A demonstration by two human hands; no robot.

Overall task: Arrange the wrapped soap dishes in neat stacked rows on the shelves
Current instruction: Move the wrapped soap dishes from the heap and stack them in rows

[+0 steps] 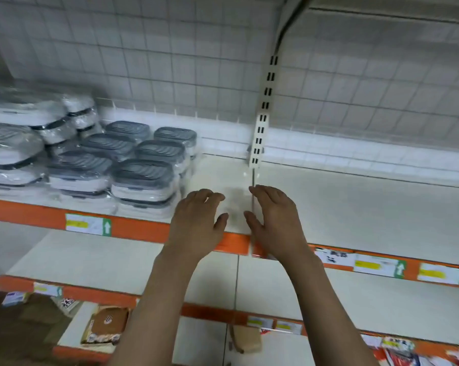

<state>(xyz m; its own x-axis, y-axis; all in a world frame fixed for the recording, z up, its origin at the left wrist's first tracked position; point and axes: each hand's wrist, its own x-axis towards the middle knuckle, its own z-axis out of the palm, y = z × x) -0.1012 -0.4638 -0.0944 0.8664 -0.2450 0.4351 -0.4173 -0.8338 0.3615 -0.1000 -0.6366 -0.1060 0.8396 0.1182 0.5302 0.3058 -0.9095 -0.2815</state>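
While both hands reach over the front edge of the upper shelf (355, 207), neither grips anything. Left hand (196, 220): fingers loosely curved, palm down, thumb turned inward, released. Right hand (276, 220): the same posture mirrored, released. The two hands are near each other, apart, above the seam where two shelf boards meet. Between them lies a faint blurred patch on the shelf surface; what it is cannot be told.

Wrapped soap dishes (141, 178): grouped at the left end of the upper shelf, from the front edge back toward the rear grid panel (170, 48). Those nearest the hands have dark grey ribbed tops over white bodies, wrapped in clear film, stacked in two rows running front to back. The front right stack stands just beside the left hand, not touching it. Further left, larger white wrapped items (12, 149) with dark bands are piled higher and less evenly; motion blur hides detail there.

A slotted upright post (261, 122) rises from the rear of the shelf behind the right hand. An orange front rail (141, 229) carries price labels (88, 224) with green arrow marks. The lower shelf (117, 260) below has its own orange rail and labels. Below that, at the bottom left corner, sit brown packaged goods (107, 323).
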